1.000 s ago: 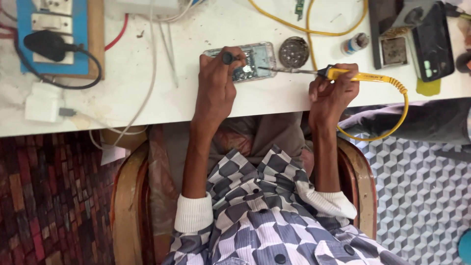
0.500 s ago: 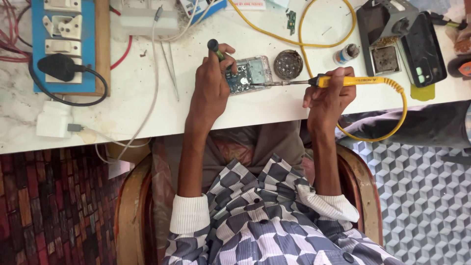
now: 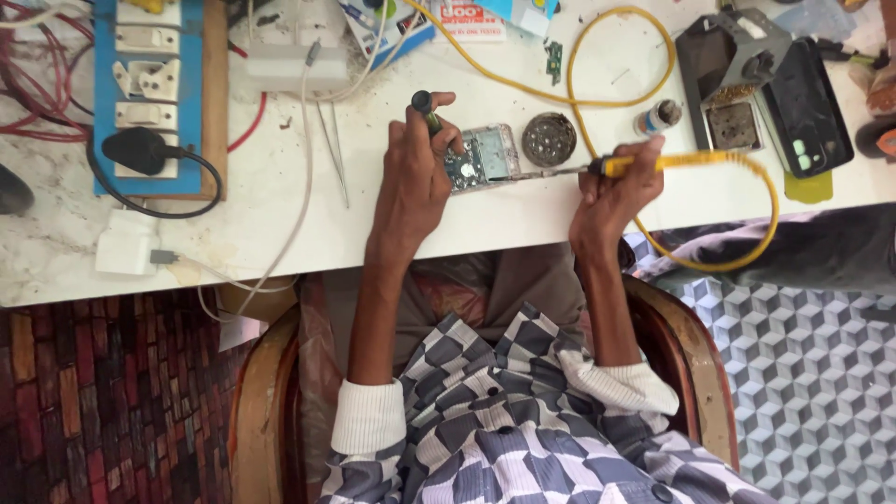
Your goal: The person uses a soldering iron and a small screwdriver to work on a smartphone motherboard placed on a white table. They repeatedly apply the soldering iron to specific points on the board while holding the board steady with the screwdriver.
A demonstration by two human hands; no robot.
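Right now, at centre frame on the white worktop (image 3: 523,219), the left hand (image 3: 418,182) pinches a dark-tipped slim tool (image 3: 425,107) over the opened phone's bare circuit board (image 3: 483,157), steadying it, while the right hand (image 3: 611,191) grips the yellow-handled soldering iron (image 3: 644,164) pen-style, tip aimed in sideways at the board.

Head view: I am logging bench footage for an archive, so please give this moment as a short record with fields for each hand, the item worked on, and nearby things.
Left hand: left hand grips a small dark-tipped green tool, resting by the board.
Right hand: right hand holds a yellow-handled soldering iron, metal tip pointing at the board.
Item worked on: opened phone with exposed circuit board, flat on the white worktop.
Nearby: round metal tin; yellow cable; blue switch panel; metal tweezers.
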